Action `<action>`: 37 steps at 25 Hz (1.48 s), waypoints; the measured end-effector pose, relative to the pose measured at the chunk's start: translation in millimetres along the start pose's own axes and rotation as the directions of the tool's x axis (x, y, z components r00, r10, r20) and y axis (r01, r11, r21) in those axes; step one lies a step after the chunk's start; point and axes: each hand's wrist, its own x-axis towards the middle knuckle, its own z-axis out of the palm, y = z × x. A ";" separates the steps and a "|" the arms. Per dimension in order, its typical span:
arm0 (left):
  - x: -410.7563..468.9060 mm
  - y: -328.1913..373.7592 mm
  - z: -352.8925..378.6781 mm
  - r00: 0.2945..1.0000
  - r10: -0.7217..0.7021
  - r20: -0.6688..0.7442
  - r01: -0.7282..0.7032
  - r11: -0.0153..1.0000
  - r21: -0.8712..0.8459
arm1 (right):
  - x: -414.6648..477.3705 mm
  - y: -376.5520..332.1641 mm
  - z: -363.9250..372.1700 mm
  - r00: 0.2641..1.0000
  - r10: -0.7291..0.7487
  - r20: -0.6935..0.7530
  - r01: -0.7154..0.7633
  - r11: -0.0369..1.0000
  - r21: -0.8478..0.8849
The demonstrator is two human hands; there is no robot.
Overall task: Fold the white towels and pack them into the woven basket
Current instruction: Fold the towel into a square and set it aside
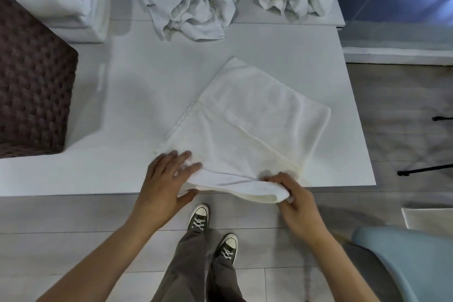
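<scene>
A towel point(245, 125) lies on the near right part of the tabletop point(137, 76), its near edge overhanging the rim. The left hand point(164, 186) rests on its near left corner; the right hand point(296, 206) grips its near right corner, off the rim. The basket point(31, 95) stands on the tabletop's left side, with a stack of folded towels point(56, 0) behind it. A heap of crumpled towels point(191, 0) lies along the far edge, behind the towel. A chair point(411, 260) stands on the floor to the right.
</scene>
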 end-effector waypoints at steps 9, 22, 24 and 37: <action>-30.6 28.6 -36.6 0.997 -0.036 0.075 0.049 0.983 -0.176 | 16.6 5.4 -14.2 0.967 0.069 -0.245 -0.077 0.997 -0.026; 40.3 18.7 -73.0 0.902 -0.301 0.310 0.428 0.528 -0.734 | 67.1 -3.4 -29.5 0.900 0.263 -0.347 -0.225 0.963 0.147; 60.9 15.4 -77.9 0.845 -0.486 0.224 0.421 0.347 -0.838 | 76.7 -5.1 -33.3 0.884 0.276 -0.378 -0.252 0.961 0.113; 174.9 -35.1 -67.8 0.849 -0.368 0.379 0.510 0.385 -0.769 | 122.4 -9.7 -24.9 0.797 0.376 -0.473 -0.357 0.924 0.133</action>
